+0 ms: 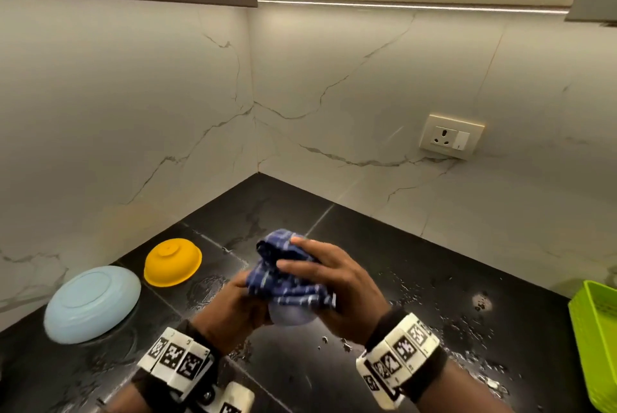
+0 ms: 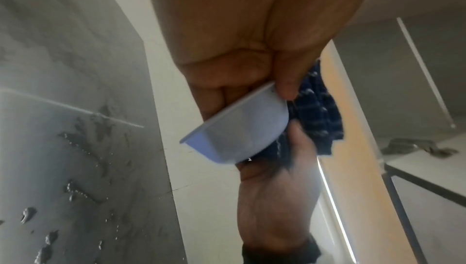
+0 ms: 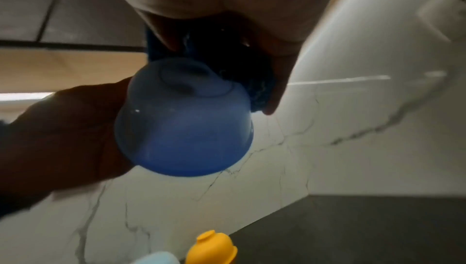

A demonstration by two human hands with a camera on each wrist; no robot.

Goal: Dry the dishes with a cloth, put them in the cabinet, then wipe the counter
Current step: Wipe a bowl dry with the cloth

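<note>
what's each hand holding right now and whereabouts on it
The left hand grips the small blue plastic bowl by its rim; the right hand holds the bunched dark-blue checked cloth against the bowl's base.

Checked cloth (image 1: 290,274), seemingly smooth plastic bowl (image 3: 184,128), glossy wet black counter (image 1: 417,279)

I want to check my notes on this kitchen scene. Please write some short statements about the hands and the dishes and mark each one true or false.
1. The left hand holds a blue bowl. True.
2. The right hand is empty. False: it grips the checked cloth.
3. The yellow bowl lies upside down on the counter. True.
4. The light blue plate is inside the green basket. False: it lies on the counter, far left.
5. The counter is dry. False: water drops show.
</note>
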